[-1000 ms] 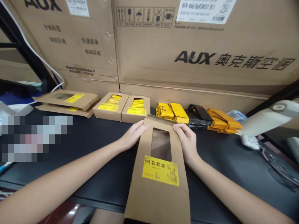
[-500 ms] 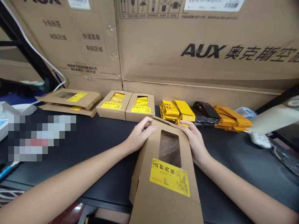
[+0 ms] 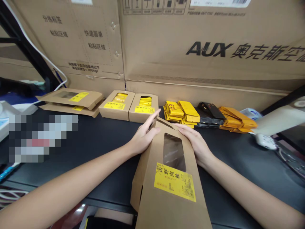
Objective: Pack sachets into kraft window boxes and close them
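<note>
Large brown corrugated packaging printed with black AUX lettering point(image 3: 209, 68) stands along the back of a smooth black surface point(image 3: 100, 135). Nearer the person, a long brown cardboard box with a clear window point(image 3: 147, 178) is tilted, its lower end running out of view at the bottom edge. Two flat brown cardboard boxes with yellow labels point(image 3: 60, 97) lie one over the other at the back left; just beside them, two filled brown windowed boxes point(image 3: 116, 109) sit touching.

The long box is between the left hand point(image 3: 143, 136) and the right hand point(image 3: 196, 143). Each grip is clasped on its upper end, left and right edges respectively, while most of its length extends below both, toward the person. Beyond the right hand lie bright yellow paper-like packets point(image 3: 189, 111), black packets point(image 3: 209, 114) and orange packets point(image 3: 237, 119). A yellow printed label point(image 3: 175, 183) sits below the box's window.
</note>
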A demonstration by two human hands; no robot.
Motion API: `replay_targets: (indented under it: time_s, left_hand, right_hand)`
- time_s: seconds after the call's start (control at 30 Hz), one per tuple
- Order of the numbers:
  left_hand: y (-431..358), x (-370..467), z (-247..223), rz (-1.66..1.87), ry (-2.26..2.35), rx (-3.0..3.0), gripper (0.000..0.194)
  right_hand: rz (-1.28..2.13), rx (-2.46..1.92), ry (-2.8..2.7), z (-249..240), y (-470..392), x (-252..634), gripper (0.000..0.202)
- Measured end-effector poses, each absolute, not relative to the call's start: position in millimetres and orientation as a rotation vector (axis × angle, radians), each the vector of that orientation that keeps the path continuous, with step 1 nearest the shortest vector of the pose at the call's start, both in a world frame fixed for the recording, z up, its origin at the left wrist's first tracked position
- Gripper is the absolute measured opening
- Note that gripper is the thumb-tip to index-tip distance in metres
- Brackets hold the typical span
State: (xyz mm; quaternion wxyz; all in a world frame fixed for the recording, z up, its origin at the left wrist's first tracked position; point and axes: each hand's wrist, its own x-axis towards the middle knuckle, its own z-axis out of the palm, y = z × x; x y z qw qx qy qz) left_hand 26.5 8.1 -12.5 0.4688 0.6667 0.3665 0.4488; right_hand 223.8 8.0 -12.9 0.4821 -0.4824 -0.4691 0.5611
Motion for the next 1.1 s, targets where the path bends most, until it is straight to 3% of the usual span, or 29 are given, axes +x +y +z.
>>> replay_targets:
  time_s: [0.27,0.9,1.1]
  left_hand:
    - [10.8,26.0,-12.8,1.079,0.959,1.732,0.030]
    - [10.1,28.4,-17.4,1.143,0.890,1.571,0.026]
    - [8.4,27.9,-15.1,1.217,0.939,1.560,0.025]
  right_hand:
    - [1.376,-1.153,-1.168,-13.8,6.0,225.6,0.028]
    - [1.273,-1.201,-1.131,-12.4,5.3,226.2,0.027]
    - [1.376,-1.117,-1.154,-8.3,0.2,222.5,0.034]
